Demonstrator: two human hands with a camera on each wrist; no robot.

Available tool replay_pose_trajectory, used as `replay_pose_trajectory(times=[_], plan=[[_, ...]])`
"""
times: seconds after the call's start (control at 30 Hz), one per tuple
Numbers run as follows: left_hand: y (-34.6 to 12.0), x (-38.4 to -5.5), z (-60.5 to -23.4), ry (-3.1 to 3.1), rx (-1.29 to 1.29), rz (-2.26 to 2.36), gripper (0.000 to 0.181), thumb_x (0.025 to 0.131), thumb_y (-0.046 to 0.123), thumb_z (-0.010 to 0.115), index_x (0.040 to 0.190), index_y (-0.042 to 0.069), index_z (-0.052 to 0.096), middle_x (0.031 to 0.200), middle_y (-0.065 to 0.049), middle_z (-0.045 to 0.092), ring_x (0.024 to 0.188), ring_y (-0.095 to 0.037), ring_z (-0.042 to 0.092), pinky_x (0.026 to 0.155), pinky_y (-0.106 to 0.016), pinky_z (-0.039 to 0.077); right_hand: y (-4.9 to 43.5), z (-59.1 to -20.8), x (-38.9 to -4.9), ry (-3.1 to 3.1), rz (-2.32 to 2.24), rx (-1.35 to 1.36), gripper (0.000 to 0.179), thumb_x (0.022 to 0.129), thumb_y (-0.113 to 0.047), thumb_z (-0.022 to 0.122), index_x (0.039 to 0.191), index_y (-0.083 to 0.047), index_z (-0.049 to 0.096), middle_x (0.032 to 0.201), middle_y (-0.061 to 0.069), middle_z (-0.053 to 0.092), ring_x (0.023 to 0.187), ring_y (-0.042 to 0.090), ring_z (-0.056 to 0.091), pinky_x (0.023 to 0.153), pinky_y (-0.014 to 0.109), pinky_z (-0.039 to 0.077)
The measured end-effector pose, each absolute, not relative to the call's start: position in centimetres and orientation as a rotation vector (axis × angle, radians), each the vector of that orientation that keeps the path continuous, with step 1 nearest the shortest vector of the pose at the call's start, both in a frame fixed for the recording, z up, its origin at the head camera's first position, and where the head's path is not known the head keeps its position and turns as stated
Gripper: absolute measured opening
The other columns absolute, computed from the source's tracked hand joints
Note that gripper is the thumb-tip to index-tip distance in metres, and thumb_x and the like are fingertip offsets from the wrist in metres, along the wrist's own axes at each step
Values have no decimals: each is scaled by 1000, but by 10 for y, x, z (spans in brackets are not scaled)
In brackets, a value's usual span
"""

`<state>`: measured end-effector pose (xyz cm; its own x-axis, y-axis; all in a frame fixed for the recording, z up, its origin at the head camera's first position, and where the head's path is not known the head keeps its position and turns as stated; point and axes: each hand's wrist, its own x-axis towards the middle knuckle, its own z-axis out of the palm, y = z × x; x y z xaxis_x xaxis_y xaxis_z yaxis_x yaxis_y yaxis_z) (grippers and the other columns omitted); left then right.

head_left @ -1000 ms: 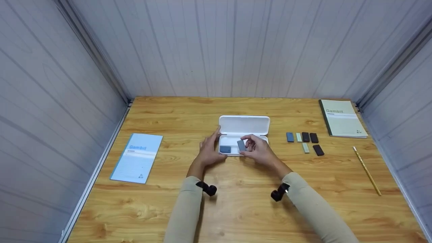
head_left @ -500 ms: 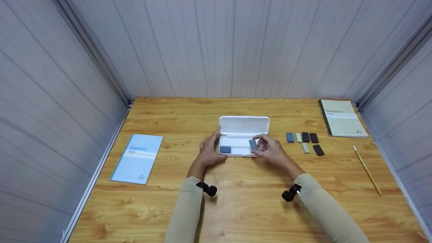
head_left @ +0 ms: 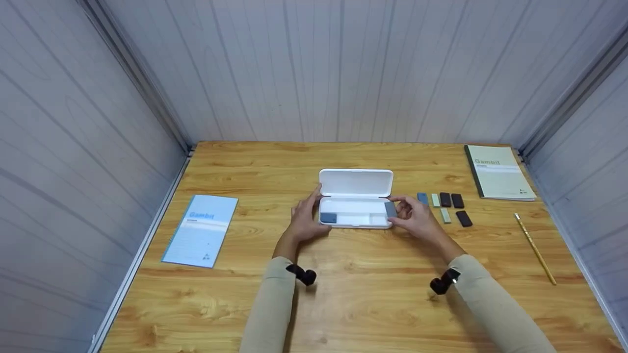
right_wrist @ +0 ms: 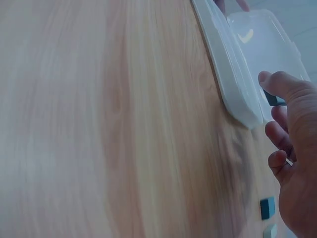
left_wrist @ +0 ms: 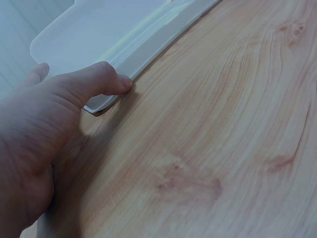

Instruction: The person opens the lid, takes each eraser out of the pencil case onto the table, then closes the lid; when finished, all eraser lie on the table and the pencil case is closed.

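Note:
In the head view an open white pencil case (head_left: 351, 207) stands mid-table with its lid tipped back. My left hand (head_left: 305, 221) grips its left end, the thumb on the front wall, as the left wrist view also shows. A dark blue eraser (head_left: 328, 217) lies in the case's front left compartment. Between thumb and fingers, my right hand (head_left: 420, 220) pinches a grey-blue eraser (head_left: 390, 209) upright over the right end of the case. From the right wrist view, this eraser (right_wrist: 274, 99) appears above the rim, partly covered by the thumb.
Right of the case lie a blue eraser (head_left: 422, 198), two pale green erasers (head_left: 445, 215) and several black erasers (head_left: 463, 218). Farther right are a pencil (head_left: 535, 249) and a cream notebook (head_left: 500, 172). A light blue notebook (head_left: 200, 231) lies on the left.
My right hand has carried the grey-blue eraser rightward, from over the middle of the pencil case to its right end. The left hand stays at the left end.

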<state>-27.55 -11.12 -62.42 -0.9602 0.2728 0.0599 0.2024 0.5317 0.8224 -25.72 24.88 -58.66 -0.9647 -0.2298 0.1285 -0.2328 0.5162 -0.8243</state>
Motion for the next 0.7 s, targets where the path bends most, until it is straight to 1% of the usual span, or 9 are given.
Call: replay_pose_trajectory(times=[0.2,0.33,0.53,0.7], plan=[[-111,-276,-623,2684,413,1409,125,80,22,94,182,23,23,169,-10,58,153,-37,47,128,-66,20,272,-587,-255,-2758,1443,353,52,95,-6,88,141,7,67,108,22,70,88,8,57,77,15,46],[-111,-276,-624,2693,424,1426,125,78,22,94,181,21,24,168,-12,59,152,-39,48,127,-66,20,286,-587,-253,-2753,1402,330,53,95,-5,88,143,6,67,109,22,71,89,5,57,77,14,47],[-111,-275,-624,2684,416,1421,126,78,22,93,182,23,22,170,-12,57,154,-40,46,129,-65,18,306,-588,-249,-2748,1346,277,54,96,-4,87,144,7,67,109,21,71,89,2,57,77,12,47],[-110,-274,-623,2694,412,1420,126,78,22,93,182,23,23,169,-11,59,152,-39,46,128,-66,19,320,-589,-245,-2755,1320,252,52,97,-5,86,144,6,67,110,23,71,88,1,57,78,12,46]])
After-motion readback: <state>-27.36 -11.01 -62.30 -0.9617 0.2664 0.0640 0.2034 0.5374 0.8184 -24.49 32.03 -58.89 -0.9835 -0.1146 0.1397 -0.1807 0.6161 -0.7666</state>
